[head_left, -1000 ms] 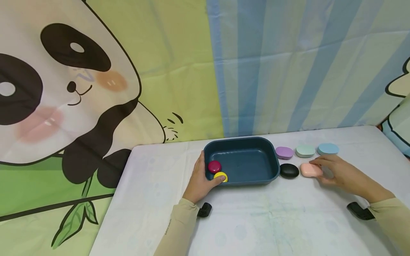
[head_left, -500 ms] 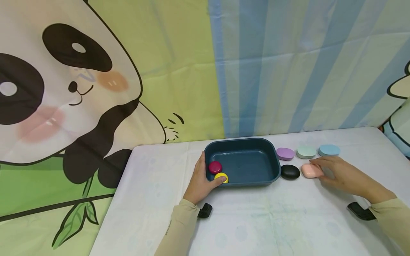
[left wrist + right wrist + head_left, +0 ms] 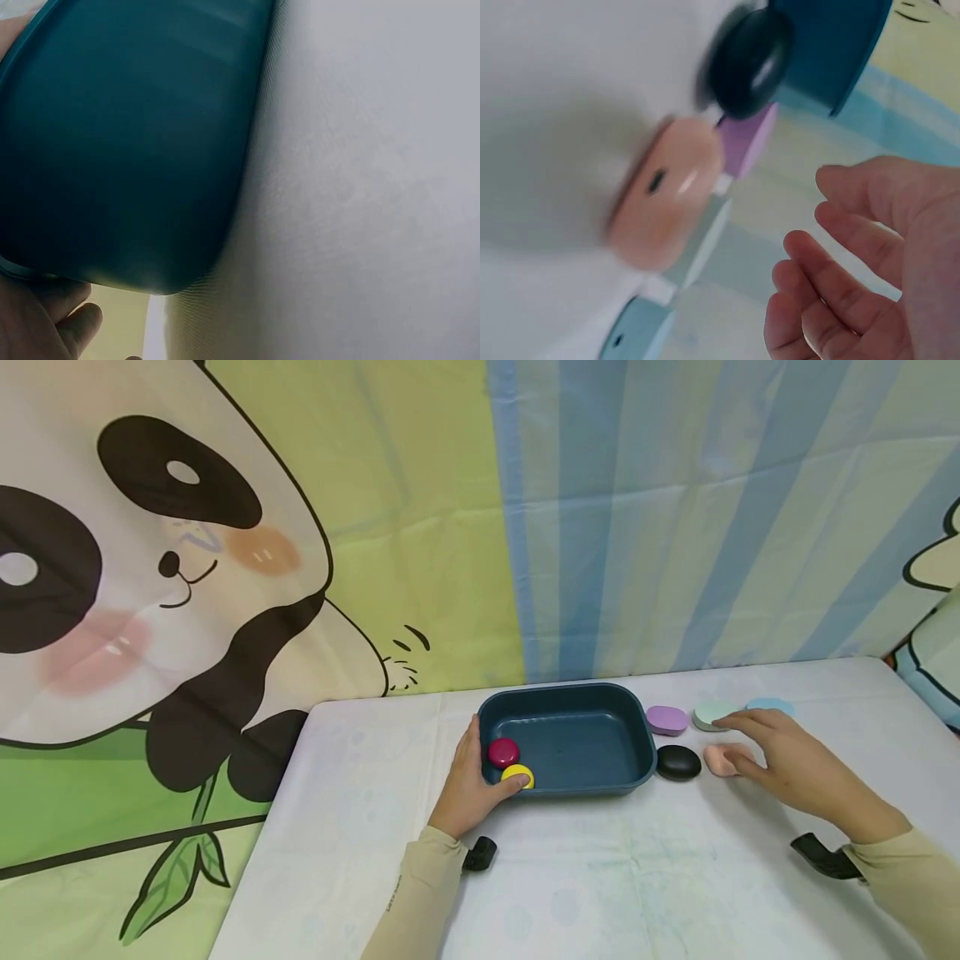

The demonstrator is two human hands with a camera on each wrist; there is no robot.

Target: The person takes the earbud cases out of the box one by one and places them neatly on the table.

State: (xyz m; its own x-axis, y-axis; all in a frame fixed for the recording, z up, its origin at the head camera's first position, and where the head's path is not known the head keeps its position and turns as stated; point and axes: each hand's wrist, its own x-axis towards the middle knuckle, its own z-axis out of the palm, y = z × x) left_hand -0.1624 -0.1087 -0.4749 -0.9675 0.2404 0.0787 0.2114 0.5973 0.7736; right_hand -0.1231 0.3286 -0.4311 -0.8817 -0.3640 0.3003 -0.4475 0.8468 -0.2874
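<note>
My left hand point(image 3: 467, 795) grips the left end of a dark blue plastic tub point(image 3: 573, 739), thumb over the front rim and fingers along the outer wall. Inside the tub, near that hand, lie a round dark-red piece point(image 3: 503, 752) and a round yellow one point(image 3: 517, 772), partly covered by the thumb. My right hand point(image 3: 798, 768) hovers over a rounded pink case point(image 3: 667, 196), which has a small dark slot in its side. In the right wrist view the fingers are loosely bent, apart from the case and holding nothing. A glossy black oval case point(image 3: 678, 763) sits between tub and pink case.
Behind these stand a purple case point(image 3: 667, 720), a mint-green case point(image 3: 708, 716) and a light blue case point(image 3: 772, 703), the last two partly hidden by my right hand. A white cloth point(image 3: 570, 877) covers the table. A printed curtain point(image 3: 420, 527) hangs behind.
My right hand has let go of the pink case and lifted slightly off it, its fingers spreading. The case stays in place. My left hand and the tub have not moved.
</note>
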